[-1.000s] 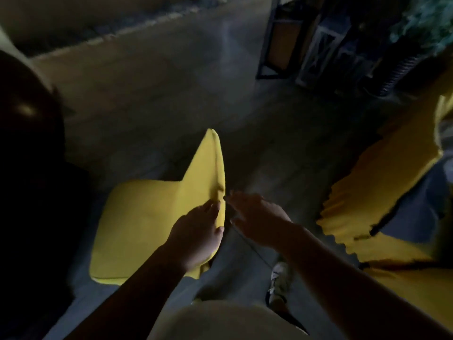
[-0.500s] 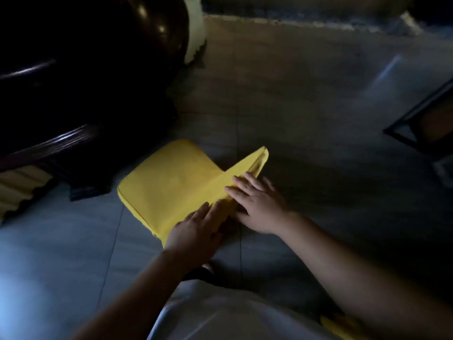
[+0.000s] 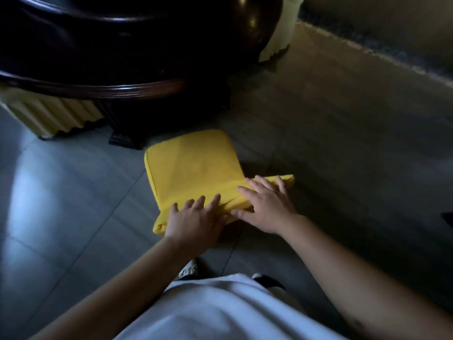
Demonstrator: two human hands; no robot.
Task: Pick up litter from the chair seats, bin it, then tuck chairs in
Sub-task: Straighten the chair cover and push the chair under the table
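Two hands rest on the top edge of a yellow-covered chair [image 3: 193, 168]: your left hand [image 3: 196, 223] lies on the near end of the backrest with fingers spread and nearly straight, and your right hand [image 3: 267, 204] lies flat along the far end, fingers straight and apart, thumb toward you. Neither hand is curled round anything or pinching anything; both press on the cover with flat fingers. You see the chair from above, its seat pointing toward the dark round table [image 3: 103, 57], whose glossy rim hangs over the space ahead of it. The front edge of the seat is near the table's dark pedestal foot [image 3: 127, 141] but has not yet passed under the rim, so the chair looks only partly tucked in. No litter shows on this seat; the yellow cover looks bare, though the light is dim and small scraps could be missed. No bin is in view, so you cannot tell from here whether the binning is done. A second covered chair [image 3: 49, 116], with a pleated pale skirt, stands just under the rim at the left. By this view you are in the tucking stage: a push along the grey tiled floor [image 3: 61, 204] toward the table remains for this chair.
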